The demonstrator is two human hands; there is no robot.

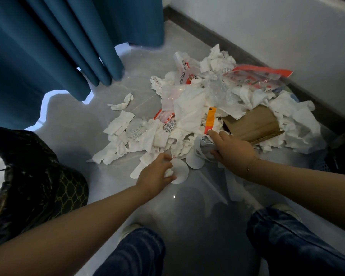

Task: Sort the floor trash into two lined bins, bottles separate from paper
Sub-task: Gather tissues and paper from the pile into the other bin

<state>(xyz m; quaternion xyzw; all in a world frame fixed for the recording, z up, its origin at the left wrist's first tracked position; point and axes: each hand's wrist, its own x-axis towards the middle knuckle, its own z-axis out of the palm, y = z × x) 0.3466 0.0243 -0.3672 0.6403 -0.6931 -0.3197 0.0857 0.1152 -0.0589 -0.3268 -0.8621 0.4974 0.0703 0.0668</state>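
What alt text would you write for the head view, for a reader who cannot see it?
A person crouches over a pile of crumpled white tissues, the left hand pinching a tissue scrap beside a round white pad and the right hand gripping crumpled paper. A black-lined bin stands at left; a brown paper bag lies in the pile.

One head-worn wide-angle camera is looking forward and steeply down from above a crouching person, so both forearms are reaching away from the lower edge into the middle of the view. It is sitting close over the grey floor [74, 134], with the knees showing at the bottom edge and the trash pile [211, 116] filling the centre. It is facing a room corner: a blue curtain [48, 46] is hanging at upper left and a white wall [287, 36] is slanting across upper right. Straight lines are bowing near the edges.
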